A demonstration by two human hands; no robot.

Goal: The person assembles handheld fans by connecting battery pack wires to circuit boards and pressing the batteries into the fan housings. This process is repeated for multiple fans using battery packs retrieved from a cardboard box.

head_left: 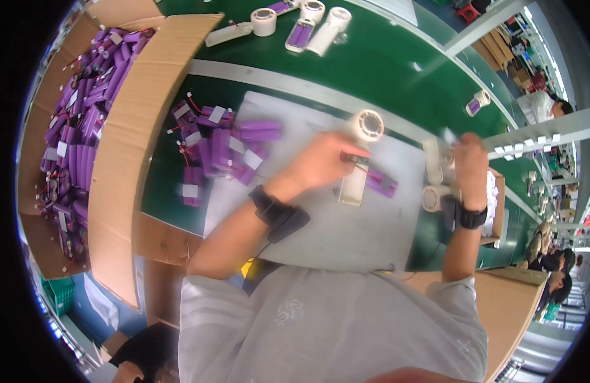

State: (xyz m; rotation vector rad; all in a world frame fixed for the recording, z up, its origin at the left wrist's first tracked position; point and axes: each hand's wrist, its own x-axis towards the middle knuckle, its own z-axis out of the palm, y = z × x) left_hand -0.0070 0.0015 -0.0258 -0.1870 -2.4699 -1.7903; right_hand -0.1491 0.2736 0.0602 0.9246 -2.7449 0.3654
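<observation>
My left hand (pixel 325 161) is closed around the neck of a white handheld fan (pixel 352 189), its round head pointing away from me and its handle open like a tray. Wires run from it to a purple battery pack (pixel 382 183) lying just right of the handle. My right hand (pixel 472 167) is raised at the metal rail, fingers pinched, with a small pale piece (pixel 450 135) at the fingertips, blurred. Below and left of that hand are another white fan (pixel 434 198) and a white handle shell (pixel 433 161).
A pile of purple battery packs (pixel 221 143) lies left on the grey mat (pixel 307 236). Farther left stands a cardboard box (pixel 126 153) full of them. White fans (pixel 301 35) lie on the green belt beyond. Small white tags (pixel 521 147) line the rail at right.
</observation>
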